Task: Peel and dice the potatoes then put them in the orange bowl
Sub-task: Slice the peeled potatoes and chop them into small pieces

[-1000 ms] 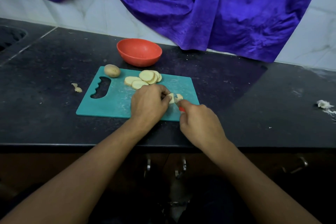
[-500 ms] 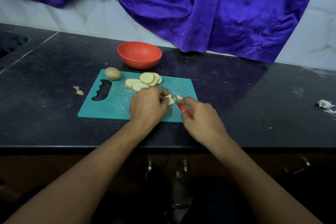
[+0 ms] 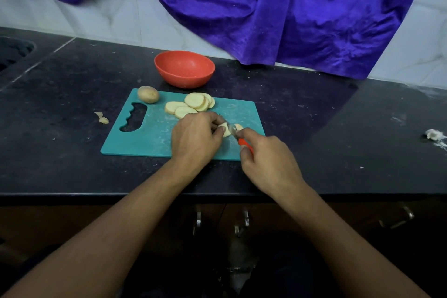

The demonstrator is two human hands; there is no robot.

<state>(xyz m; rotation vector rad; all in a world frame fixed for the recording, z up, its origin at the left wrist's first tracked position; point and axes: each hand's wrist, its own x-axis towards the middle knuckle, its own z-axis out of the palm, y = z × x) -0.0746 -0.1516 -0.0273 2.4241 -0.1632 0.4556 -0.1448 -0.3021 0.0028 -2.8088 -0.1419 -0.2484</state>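
Observation:
On the teal cutting board [image 3: 145,138] my left hand [image 3: 196,135] pinches a potato slice [image 3: 226,131] near the board's right side. My right hand [image 3: 268,162] grips a knife with an orange handle [image 3: 244,144], and its blade lies across that slice. A small cut piece [image 3: 238,126] sits just right of the blade. Several round peeled slices [image 3: 193,104] lie stacked at the board's far middle. A whole unpeeled potato [image 3: 148,94] rests at the far left corner. The orange bowl [image 3: 184,69] stands behind the board with nothing visible inside.
The board lies on a dark stone counter [image 3: 326,140]. A scrap of peel [image 3: 101,118] lies left of the board, and a white scrap [image 3: 434,134] sits at the far right. Purple cloth [image 3: 278,12] hangs over the tiled wall. A sink recess [image 3: 12,52] is at far left.
The view has shifted slightly. My right hand has drawn the knife a little nearer along the slice. My left hand stays on the slice.

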